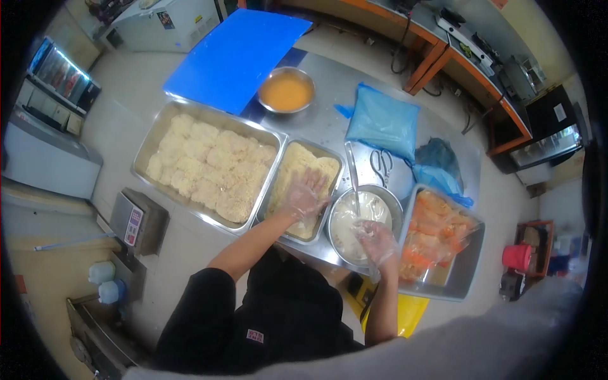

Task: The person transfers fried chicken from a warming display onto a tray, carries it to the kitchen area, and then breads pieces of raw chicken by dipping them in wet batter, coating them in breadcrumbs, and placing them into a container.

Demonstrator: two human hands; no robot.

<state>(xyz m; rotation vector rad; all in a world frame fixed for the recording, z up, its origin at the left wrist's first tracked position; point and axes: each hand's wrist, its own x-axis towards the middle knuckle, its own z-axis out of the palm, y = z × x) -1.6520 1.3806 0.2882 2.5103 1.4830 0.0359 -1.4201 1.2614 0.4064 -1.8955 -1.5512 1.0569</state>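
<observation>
My left hand (306, 195), in a clear plastic glove, lies with its fingers spread on the pale crumbs (294, 166) in a narrow metal tray (342, 166). Over the right part of a round metal bowl (396, 206) of white batter (345, 218) is my right hand (375, 242), also gloved, its fingers loosely bent and nothing visible in them. A long metal utensil (352, 166) stands in the batter, its handle leaning on the far rim. To the right, a grey tub (465, 269) holds orange, marinated pieces (434, 228) with clear plastic over them.
Left of the crumbs, a large metal tray (140, 152) holds crumb-coated pieces. Beyond are a blue board (237, 57), a bowl of orange liquid (286, 90), a blue bag (383, 120) and scissors (381, 164). A scale (138, 221) stands at the left.
</observation>
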